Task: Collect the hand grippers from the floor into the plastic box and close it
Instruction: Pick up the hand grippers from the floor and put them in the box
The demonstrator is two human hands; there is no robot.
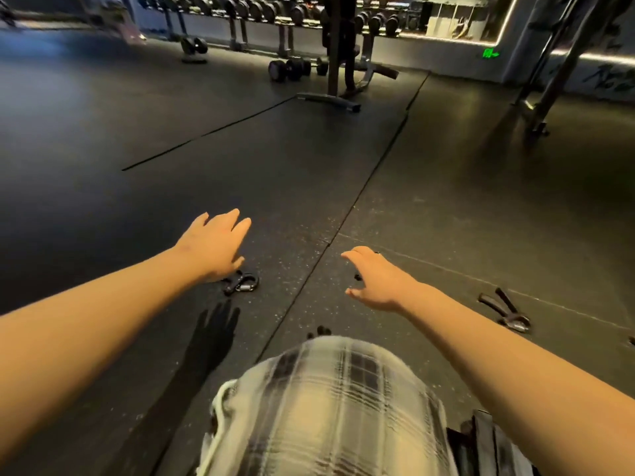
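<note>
— On the floor (309,187), item one: where did it lie?

— First hand gripper (243,284), black, with a metal coil. It lay flat on the dark rubber mat, partly hidden under the heel of my left hand (214,247). The fingers (237,221) of that hand reached out past it, straight and loosely side by side, holding nothing. My thumb hung just above the gripper; I could not tell whether it touched.

— Item two?

— Second hand gripper (505,310), same kind. It lay flat to the right of my right wrist, well apart from every finger, with its handles splayed in a V pointing away from me and its coil end nearest me.

— State of the right hand (376,280)?

— Held out over the mat, palm down, fingers relaxed and slightly parted, thumb held apart from them. A small dark bit showed between thumb and forefinger; I could not tell what it was, nor whether I touched it.

— Sundries?

— Two dark tips (319,330) showing just beyond my plaid knee (330,407), too little in sight to identify. The shadow of my left hand fell on the mat near the knee. Against the far wall stood a dumbbell rack (275,12), with loose dumbbells (292,68) on the floor before it.
</note>
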